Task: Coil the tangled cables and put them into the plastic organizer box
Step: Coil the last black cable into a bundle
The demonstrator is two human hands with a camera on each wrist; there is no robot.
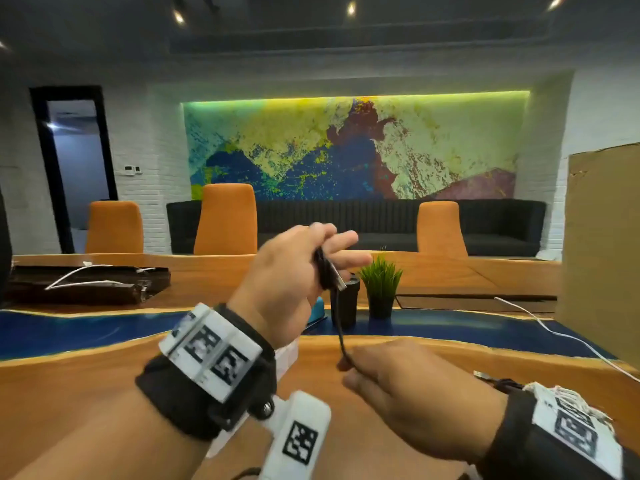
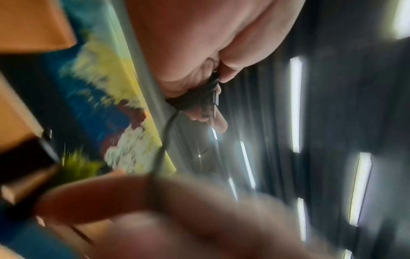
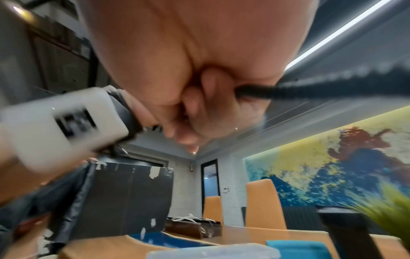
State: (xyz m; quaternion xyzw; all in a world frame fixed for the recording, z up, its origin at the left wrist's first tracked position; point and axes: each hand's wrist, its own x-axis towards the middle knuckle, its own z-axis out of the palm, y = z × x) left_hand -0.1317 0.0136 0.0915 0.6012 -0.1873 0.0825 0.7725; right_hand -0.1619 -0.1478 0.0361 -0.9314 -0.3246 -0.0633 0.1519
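The left hand (image 1: 287, 271) is raised above the desk (image 1: 104, 386), its fingers curled round a small bundle of black cable (image 1: 341, 337) wound against the palm; a metal USB plug (image 1: 337, 278) sticks out past the fingers. In the left wrist view the coils (image 2: 193, 99) wrap a finger, though the picture is blurred. From the bundle a single strand drops down to the right hand (image 1: 415, 396), which sits lower, just above the desk, back upward. Its thumb and fingertips pinch the strand; in the right wrist view the fingers (image 3: 208, 91) are curled in on the ribbed black cable (image 3: 288, 89) that leaves toward the right. Both wrists carry black straps with white marker blocks.

At the near edge of the right wrist view a clear plastic box (image 3: 213, 252) shows as a blurred rim, on the desk below the hands; in the head view the left forearm hides most of it. By the right wrist lies another dark cable end with a metal plug (image 1: 483, 375).

Behind the hands stand a black cylinder (image 1: 344, 303) and, just to its right, a small green plant (image 1: 381, 282) in a dark pot, with a blue object (image 1: 317, 311) to the left of the cylinder. A white cable (image 1: 561, 336) runs over the desk's blue strip on the right, toward a cardboard sheet (image 1: 602, 244). Far left, a dark tray (image 1: 90, 282) holds white cables. Orange chairs (image 1: 225, 220), a dark sofa and a bright mural fill the back.
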